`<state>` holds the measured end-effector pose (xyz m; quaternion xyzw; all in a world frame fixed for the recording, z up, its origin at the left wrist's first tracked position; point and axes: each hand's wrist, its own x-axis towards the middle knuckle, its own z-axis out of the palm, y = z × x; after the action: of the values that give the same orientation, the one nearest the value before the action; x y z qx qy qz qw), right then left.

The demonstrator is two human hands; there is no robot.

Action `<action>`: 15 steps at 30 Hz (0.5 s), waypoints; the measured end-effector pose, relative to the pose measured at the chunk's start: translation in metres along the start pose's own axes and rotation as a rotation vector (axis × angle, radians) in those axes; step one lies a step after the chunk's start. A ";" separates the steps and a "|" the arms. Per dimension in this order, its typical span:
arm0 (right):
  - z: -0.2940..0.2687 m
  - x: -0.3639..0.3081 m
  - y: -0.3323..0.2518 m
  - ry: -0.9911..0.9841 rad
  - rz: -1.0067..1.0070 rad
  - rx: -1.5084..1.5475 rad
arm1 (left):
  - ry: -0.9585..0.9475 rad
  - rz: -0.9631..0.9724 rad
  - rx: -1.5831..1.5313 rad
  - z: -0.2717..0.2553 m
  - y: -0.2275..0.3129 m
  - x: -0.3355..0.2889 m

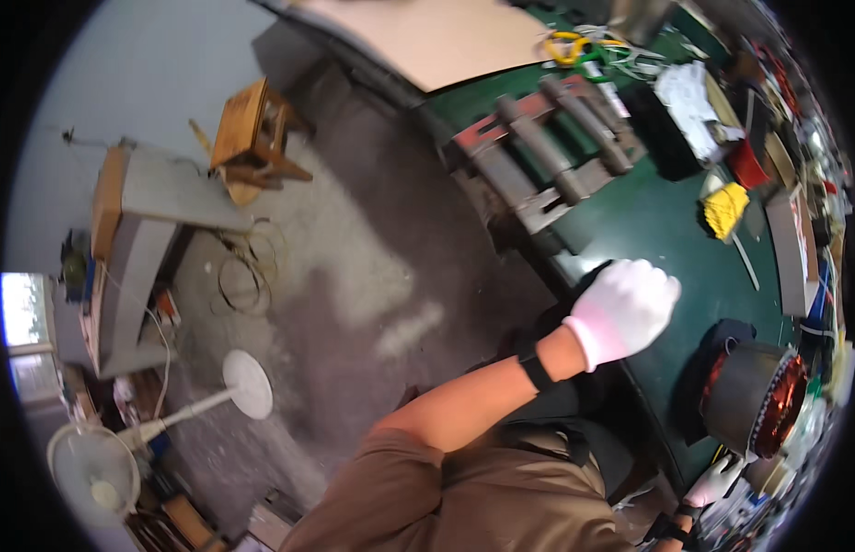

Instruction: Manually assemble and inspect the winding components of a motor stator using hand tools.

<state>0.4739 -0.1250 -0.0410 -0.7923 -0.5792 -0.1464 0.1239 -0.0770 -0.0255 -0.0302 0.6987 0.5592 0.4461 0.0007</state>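
My left hand (627,309), in a white glove with a pink cuff, is raised over the near edge of the green table (620,230). Its fingers curl in toward the palm, and whatever may be inside them is hidden. At the lower right, my right hand (713,485), also gloved, reaches to the near end of a motor stator (747,397). That stator is a grey metal cylinder with red-brown copper windings at its ends, lying on its side on dark cloth (694,377). Small and partly hidden, the right fingers do not show whether they grip it.
A metal rack with thick bars (547,147) stands at the table's far edge. Beyond my left hand lie a yellow cloth (724,210), a red container (746,166) and green-handled tools (593,69). A wooden stool (248,133) and a white pedestal fan (96,474) occupy the floor area leftward.
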 end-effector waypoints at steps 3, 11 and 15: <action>-0.004 0.004 0.003 -0.072 0.016 0.003 | 0.081 -0.040 -0.045 0.006 0.001 -0.010; -0.035 -0.006 -0.017 -0.024 -0.039 -0.120 | 0.036 -0.001 -0.212 -0.005 0.004 0.003; -0.017 -0.014 -0.032 0.187 -0.188 -0.139 | -0.063 0.095 -0.076 -0.001 -0.020 -0.010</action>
<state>0.4381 -0.1335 -0.0300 -0.7240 -0.6254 -0.2703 0.1078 -0.0934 -0.0263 -0.0456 0.7376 0.5078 0.4444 0.0237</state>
